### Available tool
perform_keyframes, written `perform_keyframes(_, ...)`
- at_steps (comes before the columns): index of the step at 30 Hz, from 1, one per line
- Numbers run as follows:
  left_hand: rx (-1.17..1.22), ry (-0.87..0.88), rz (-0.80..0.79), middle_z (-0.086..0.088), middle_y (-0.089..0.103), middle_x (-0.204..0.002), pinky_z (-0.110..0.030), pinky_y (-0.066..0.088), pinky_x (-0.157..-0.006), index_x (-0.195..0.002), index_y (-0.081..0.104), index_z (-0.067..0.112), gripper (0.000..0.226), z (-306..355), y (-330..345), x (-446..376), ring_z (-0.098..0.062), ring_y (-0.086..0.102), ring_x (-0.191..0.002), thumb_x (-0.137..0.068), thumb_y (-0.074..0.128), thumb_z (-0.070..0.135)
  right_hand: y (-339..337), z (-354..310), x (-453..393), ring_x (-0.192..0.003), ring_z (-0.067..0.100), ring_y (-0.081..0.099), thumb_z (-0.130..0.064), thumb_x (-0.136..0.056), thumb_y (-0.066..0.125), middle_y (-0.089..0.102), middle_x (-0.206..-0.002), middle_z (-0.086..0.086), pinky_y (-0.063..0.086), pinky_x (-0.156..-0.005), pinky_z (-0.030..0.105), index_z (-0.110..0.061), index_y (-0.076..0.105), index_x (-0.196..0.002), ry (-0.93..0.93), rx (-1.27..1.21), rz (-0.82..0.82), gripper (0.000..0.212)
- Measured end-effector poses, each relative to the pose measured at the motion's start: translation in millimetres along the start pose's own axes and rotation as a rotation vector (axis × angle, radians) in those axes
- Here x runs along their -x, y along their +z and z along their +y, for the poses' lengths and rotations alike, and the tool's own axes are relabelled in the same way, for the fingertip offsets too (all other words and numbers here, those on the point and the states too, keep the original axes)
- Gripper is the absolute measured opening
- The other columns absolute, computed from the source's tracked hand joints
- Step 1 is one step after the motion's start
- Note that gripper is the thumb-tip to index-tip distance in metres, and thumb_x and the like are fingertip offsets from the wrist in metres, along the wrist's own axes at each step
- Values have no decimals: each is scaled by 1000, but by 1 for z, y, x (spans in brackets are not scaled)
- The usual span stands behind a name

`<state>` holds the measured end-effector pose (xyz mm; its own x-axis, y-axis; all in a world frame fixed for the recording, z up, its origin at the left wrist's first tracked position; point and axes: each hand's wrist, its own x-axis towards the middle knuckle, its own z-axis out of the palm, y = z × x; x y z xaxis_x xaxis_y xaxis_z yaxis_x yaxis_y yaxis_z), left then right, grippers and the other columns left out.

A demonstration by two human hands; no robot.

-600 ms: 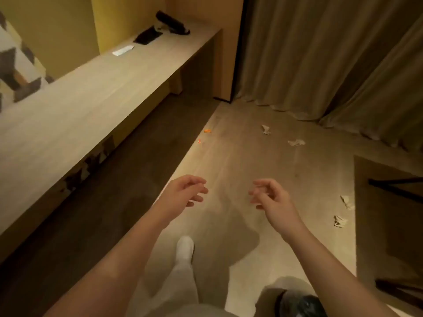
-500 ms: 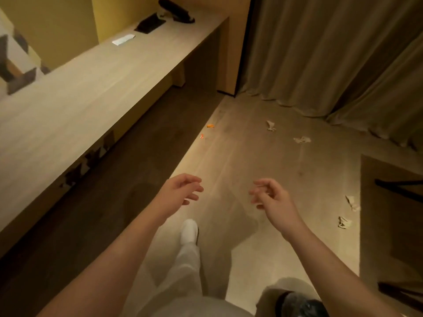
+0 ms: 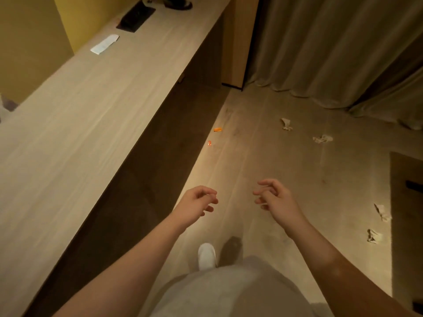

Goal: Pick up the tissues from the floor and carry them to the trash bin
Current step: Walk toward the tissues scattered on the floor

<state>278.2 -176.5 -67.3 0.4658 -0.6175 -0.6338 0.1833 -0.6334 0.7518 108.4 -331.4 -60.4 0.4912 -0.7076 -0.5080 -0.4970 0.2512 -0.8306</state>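
The left hand [image 3: 196,205] and the right hand [image 3: 275,199] are held out side by side above the floor [image 3: 263,161], both empty, the fingers loosely curled and apart, not closed on anything. Below them, at 6 o'clock, one white shoe [image 3: 206,256] stands on the pale wooden floor. The tissues lie scattered on this floor: one crumpled tissue [image 3: 286,124] at 12 o'clock from the right hand, a second tissue [image 3: 322,139] at about 1 o'clock, and two more at 3 to 4 o'clock, the upper tissue [image 3: 381,212] and the lower tissue [image 3: 373,236], both beside the edge of a darker rug [image 3: 406,202]. Two small orange scraps [image 3: 217,129] lie at 12 o'clock from the left hand. A long wooden counter [image 3: 91,106] runs along 9 to 11 o'clock, with a white paper strip [image 3: 104,44] on it. Beige curtains [image 3: 332,49] hang at 1 o'clock, reaching the floor. The trash bin cannot be seen
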Motion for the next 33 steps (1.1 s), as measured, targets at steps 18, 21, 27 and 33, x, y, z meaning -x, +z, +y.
perform_keyframes(18, 277, -266, 106, -10, 76, -109, -36, 50, -78, -117, 66, 12, 28, 186, -32, -307, -25, 70, -85, -97, 55, 27, -59, -144, -364, -75, 18, 66, -9, -93, 50, 71, -96, 6, 48, -69, 32, -23, 60, -101, 67, 177, -139, 18)
perform_keyframes(21, 335, -345, 152, -9, 75, -97, -32, 47, -71, -119, 64, 8, 30, 200, -36, -357, -26, 67, -81, -95, 55, 25, -51, -164, -415, -74, 18, 65, -11, -92, 55, 70, -93, 5, 49, -69, 33, -19, 60, -103, 122, 148, -145, 15)
perform_keyframes(27, 266, -523, 88, -6, 73, -91, -26, 43, -59, -100, 65, 15, 14, 199, -53, -468, -21, 64, -69, -97, 54, 23, -24, -164, -530, -71, 18, 64, -10, -93, 53, 70, -98, 10, 45, -63, 30, -16, 60, -111, 231, 141, -95, 20)
perform_keyframes(33, 129, -765, -52, 1, 62, -78, -25, 34, -55, -79, 54, 18, 23, 171, -71, -582, -15, 52, -64, -101, 47, 20, 12, -117, -636, -64, 16, 58, -3, -92, 53, 65, -92, 11, 46, -47, 15, -10, 59, -108, 383, 151, -27, 18)
